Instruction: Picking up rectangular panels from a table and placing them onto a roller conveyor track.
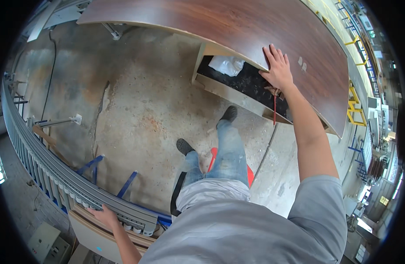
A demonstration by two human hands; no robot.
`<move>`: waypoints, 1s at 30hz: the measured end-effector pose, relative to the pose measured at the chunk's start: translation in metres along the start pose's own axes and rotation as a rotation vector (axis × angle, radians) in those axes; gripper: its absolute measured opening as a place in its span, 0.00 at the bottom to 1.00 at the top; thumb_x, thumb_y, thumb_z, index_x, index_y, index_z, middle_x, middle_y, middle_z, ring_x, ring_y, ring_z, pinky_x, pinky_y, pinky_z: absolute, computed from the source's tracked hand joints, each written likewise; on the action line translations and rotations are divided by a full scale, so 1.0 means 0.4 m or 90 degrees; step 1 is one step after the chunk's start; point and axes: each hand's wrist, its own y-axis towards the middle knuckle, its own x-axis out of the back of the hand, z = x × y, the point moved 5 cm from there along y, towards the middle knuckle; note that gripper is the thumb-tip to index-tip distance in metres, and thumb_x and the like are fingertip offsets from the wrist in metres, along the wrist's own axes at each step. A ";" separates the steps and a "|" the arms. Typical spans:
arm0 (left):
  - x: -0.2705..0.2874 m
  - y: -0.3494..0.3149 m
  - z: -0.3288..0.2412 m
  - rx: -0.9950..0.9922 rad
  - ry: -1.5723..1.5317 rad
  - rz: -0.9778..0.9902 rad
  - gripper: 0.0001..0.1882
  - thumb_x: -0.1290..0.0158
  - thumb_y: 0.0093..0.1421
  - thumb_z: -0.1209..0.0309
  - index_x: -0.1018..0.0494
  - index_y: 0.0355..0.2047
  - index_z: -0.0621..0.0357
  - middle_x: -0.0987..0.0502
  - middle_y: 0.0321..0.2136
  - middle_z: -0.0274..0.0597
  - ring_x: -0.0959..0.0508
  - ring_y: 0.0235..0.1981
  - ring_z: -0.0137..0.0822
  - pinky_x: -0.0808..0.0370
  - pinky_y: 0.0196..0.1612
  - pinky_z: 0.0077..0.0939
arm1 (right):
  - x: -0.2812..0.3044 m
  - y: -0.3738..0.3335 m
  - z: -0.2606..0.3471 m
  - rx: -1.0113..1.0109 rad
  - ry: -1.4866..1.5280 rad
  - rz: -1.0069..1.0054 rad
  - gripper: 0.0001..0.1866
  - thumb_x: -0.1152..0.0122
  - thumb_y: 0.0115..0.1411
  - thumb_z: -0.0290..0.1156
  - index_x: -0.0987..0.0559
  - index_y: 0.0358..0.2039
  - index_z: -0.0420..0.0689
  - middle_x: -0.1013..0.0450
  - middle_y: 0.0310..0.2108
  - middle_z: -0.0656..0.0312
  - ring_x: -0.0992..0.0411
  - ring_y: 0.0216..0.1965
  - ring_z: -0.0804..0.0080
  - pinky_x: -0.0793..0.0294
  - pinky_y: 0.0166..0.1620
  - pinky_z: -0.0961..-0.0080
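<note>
My right hand [278, 74] lay spread on the brown board [237, 26] above the shelf [237, 97], gripping nothing; my left hand [105, 216] was at the pale boards [94, 233] by the roller rack [57, 165], hold impossible to tell. Seemed a reaching step, the next move calling for a sure left grip. Floor [154, 88] was stained concrete, the workshop [383, 171] cluttered.

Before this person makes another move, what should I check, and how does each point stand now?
1. Right hand resting on the wood-grain panel: ok, fingers spread.
2. Left hand firmly gripping the pale board: cannot tell.
3. White plastic bag inside the open compartment: ok.
4. Thin red strip fully inside it: not ok, one end juts out.
5. Concrete floor free of specks: not ok.
</note>
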 end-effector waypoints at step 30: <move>-0.010 0.012 0.010 0.009 -0.009 0.011 0.38 0.48 0.57 0.73 0.52 0.65 0.65 0.44 0.61 0.61 0.42 0.62 0.55 0.45 0.64 0.37 | -0.010 0.007 0.003 -0.001 0.011 -0.044 0.49 0.32 0.43 0.39 0.45 0.66 0.60 0.52 0.68 0.62 0.51 0.67 0.55 0.53 0.67 0.56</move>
